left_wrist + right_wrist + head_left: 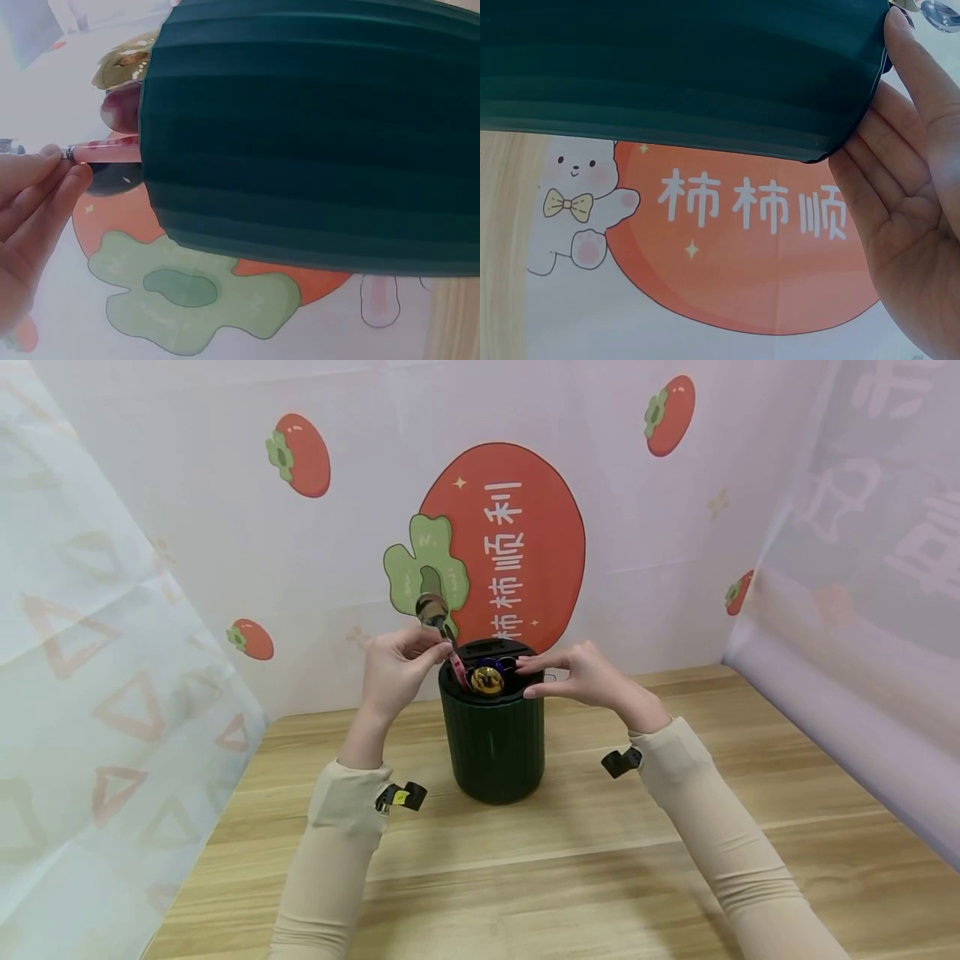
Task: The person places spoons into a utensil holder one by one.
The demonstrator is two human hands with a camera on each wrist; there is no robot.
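A dark green ribbed utensil holder (495, 747) stands upright on the table. My left hand (397, 668) pinches a pink-handled spoon (458, 670) just above the handle, between thumb and fingertips. The spoon's rounded metal head points up, and its pink handle (112, 152) reaches down inside the holder's rim. My right hand (581, 675) holds the holder's rim on the right, thumb (911, 45) at the near side and fingers round the far side. A shiny gold rounded end (488, 682) and dark blue rounded pieces show in the opening; their lower parts are hidden.
The holder's black top (491, 649) has slots toward the back. Beneath it lies a wood-grain table (480, 877). A pale cloth backdrop printed with persimmons (525, 543) rises close behind, and pale sheets (112, 635) hang at both sides.
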